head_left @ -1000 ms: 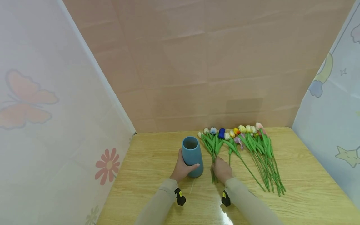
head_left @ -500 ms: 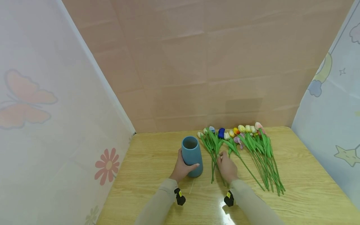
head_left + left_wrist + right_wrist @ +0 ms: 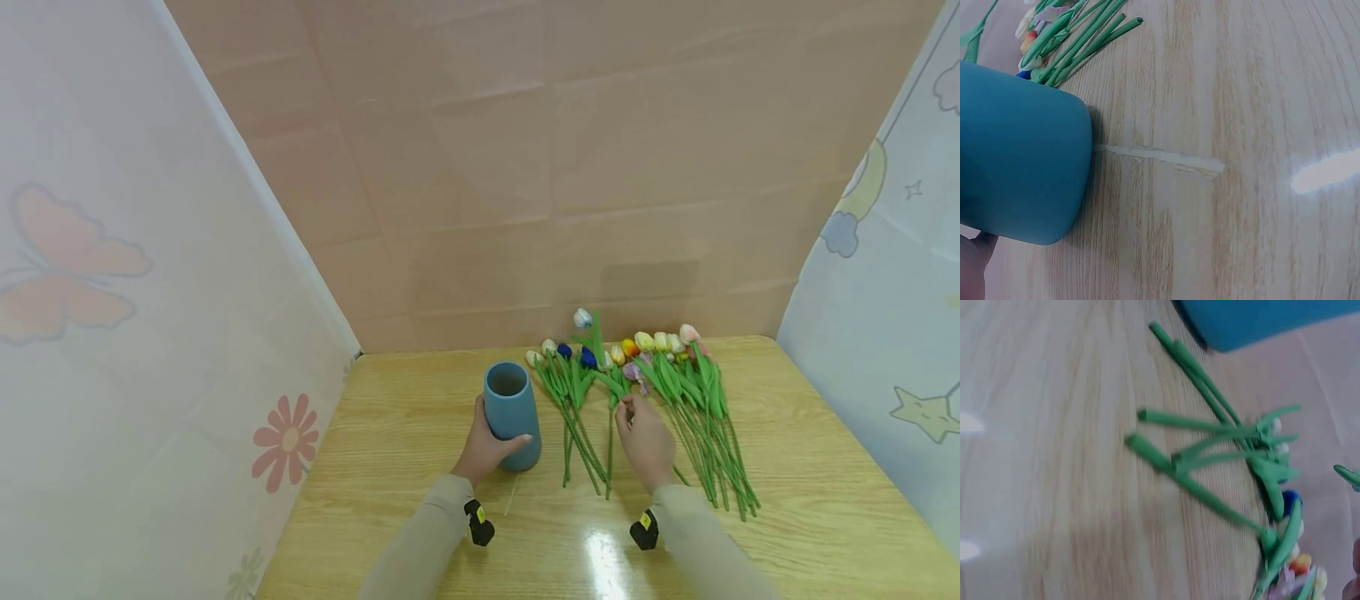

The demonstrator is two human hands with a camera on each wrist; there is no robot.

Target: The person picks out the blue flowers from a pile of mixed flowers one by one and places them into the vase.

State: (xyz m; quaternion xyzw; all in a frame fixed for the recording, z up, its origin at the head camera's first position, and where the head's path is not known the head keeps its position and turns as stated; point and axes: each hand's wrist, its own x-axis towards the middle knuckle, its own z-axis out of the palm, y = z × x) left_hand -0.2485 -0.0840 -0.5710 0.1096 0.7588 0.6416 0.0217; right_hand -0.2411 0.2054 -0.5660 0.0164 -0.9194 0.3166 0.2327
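My left hand (image 3: 486,446) grips a blue vase (image 3: 513,429), which stands upright on the table with its mouth open. The thumb lies across the vase's front. My right hand (image 3: 647,442) pinches a pale blue tulip (image 3: 582,317), whose head is raised above the row of other flowers. Most of its stem is hidden. Left of that hand lie several white and dark blue tulips (image 3: 564,352), their green stems (image 3: 577,433) pointing toward me. In the left wrist view the vase (image 3: 1016,156) fills the left side. The right wrist view shows stem ends (image 3: 1191,487) below the hand.
Right of my right hand lies a spread bunch of yellow, white, orange and pink tulips (image 3: 661,342) with long stems. A whitish streak (image 3: 1172,160) marks the wooden table (image 3: 405,417) near the vase. Fabric walls (image 3: 465,208) enclose the back and sides.
My right hand has moved right, lifting the pale blue tulip up and away from the left group. A dark blue tulip head now shows there. The left hand and vase have stayed put.
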